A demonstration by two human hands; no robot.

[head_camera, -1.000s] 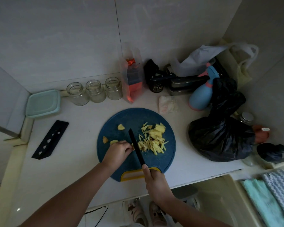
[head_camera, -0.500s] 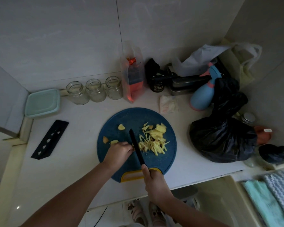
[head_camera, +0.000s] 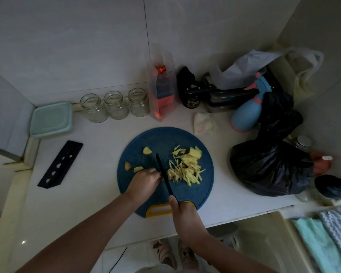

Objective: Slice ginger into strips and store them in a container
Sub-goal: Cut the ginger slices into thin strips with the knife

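My left hand [head_camera: 146, 181] sits mid-frame on the round blue cutting board [head_camera: 161, 138], fingers curled tight against the black knife [head_camera: 165, 174]; what they pin I cannot tell. My right hand [head_camera: 182, 213] wraps the handle by the board's yellow grip. Pale ginger strips [head_camera: 185, 168] lie heaped right of the blade. Three clear glass jars [head_camera: 115, 105] stand empty at upper left, beside a lidded teal container [head_camera: 51, 119].

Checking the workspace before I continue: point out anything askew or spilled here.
The blue spray bottle sits tilted beside the black bag, not upright. Three ginger chunks lie apart from the strips, but all are on the cutting board.
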